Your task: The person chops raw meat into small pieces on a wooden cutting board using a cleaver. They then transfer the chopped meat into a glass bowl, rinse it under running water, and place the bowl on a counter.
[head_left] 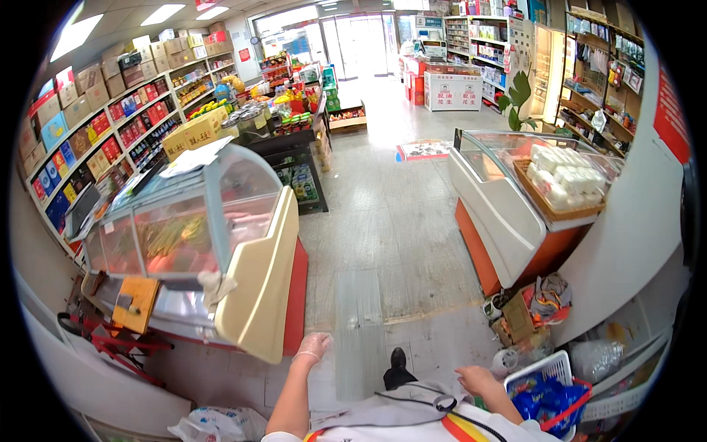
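My left hand [315, 345] wears a thin clear plastic glove and hangs in front of me, its fingers loosely curled, with nothing visible in it. It is nearest to the cream end panel of the glass display case [258, 287] on my left, apart from it. My right hand [475, 378] appears bare, fingers partly stretched toward the left, and holds nothing I can see. Just right of that forearm is a white plastic basket [519, 377] with a red handle, holding blue packages [549, 401]. A black shoe [398, 359] of mine shows between the hands.
An aisle floor [383, 243] runs ahead toward bright glass doors [359, 44]. A second display case [497, 221] on the right carries a tray of white packages [567, 173]. A wooden board [135, 302], cardboard box [518, 317] and plastic bags [219, 425] lie nearby. Stocked shelves [140, 110] line the left wall.
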Available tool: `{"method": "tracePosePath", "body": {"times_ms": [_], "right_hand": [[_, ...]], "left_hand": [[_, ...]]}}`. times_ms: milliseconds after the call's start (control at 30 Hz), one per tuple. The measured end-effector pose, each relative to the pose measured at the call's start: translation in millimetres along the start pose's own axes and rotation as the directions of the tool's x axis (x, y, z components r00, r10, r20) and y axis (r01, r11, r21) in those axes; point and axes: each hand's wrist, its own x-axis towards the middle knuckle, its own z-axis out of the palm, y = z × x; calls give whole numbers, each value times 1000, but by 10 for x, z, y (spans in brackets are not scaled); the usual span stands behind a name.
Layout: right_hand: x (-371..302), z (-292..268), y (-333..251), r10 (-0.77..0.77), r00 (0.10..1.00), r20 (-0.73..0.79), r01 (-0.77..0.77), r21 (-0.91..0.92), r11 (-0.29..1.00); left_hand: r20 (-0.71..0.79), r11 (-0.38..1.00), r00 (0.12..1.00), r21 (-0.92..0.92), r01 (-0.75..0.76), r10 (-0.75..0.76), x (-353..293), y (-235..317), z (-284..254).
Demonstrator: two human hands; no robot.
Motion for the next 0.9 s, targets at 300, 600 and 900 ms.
{"method": "tracePosePath", "body": {"times_ms": [300,600,900], "right_hand": [[3453,-2189,-448,-307,950,-60,302,-76,950],[6741,-3391,-374,-316,944,-97,309,-82,947],[8844,-5003,348,82,981,-176,-37,242,970]], "left_hand": [[590,829,614,189,526,-525,1151,-1729,564],[487,682,570,73,728,-662,3867,-2315,51],[341,978,921,149,146,-189,10251,-1620,-1290]]}}
